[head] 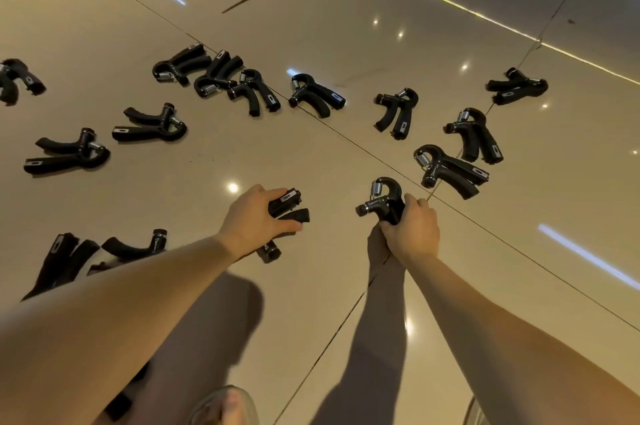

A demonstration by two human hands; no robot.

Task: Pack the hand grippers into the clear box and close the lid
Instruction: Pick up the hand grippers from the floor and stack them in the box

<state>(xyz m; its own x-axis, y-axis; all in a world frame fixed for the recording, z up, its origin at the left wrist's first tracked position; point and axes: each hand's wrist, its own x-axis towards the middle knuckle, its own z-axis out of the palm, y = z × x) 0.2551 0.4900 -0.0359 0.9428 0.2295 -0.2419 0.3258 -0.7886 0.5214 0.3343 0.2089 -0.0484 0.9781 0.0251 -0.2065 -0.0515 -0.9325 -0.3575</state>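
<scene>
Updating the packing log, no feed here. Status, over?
Left hand grips a hand gripper; right hand grips a second gripper. Many loose grippers scattered on the floor. Clear box not in view.

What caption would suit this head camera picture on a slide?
Left hand grips one hand gripper, right hand another; others lie scattered on the glossy floor.

Hand grippers (311,94) scattered on floor (277,154), arc from left to right.
</scene>
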